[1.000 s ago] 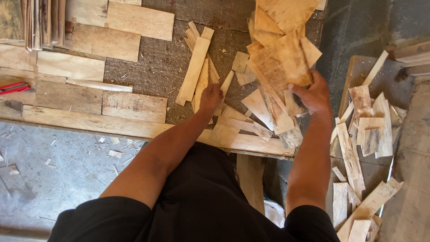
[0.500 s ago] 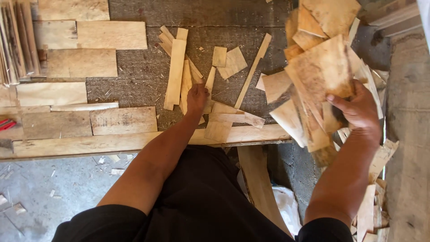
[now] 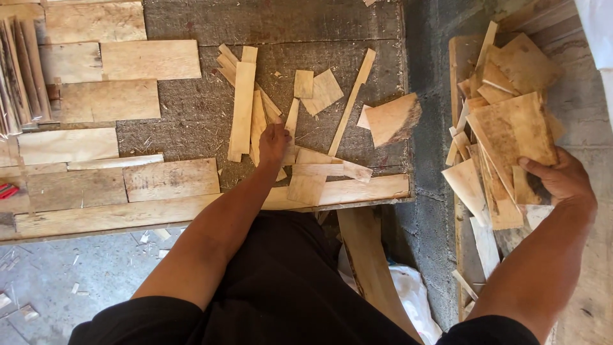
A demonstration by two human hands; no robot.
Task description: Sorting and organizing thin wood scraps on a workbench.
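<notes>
My right hand [image 3: 562, 182] grips a thick bundle of thin wood offcuts [image 3: 507, 137] held over a heap of wood scraps [image 3: 479, 76] beside the workbench. My left hand [image 3: 273, 144] rests on a cluster of narrow wood strips [image 3: 242, 102] lying on the dark bench top [image 3: 281, 25]; its fingers press on a thin strip, and whether it grips it I cannot tell. Small square chips [image 3: 319, 89] and a rough-edged wood piece [image 3: 393, 120] lie just right of that hand.
Flat boards [image 3: 150, 59] cover the bench's left half, with a stack of thin slats [image 3: 19, 70] on edge at the far left. A long plank [image 3: 191, 207] runs along the near bench edge. A red object [image 3: 6, 190] and a white bag [image 3: 408, 294] are also visible.
My right hand has carried the bundle of offcuts rightward off the bench and over the scrap heap. My left hand stayed on the strips.
</notes>
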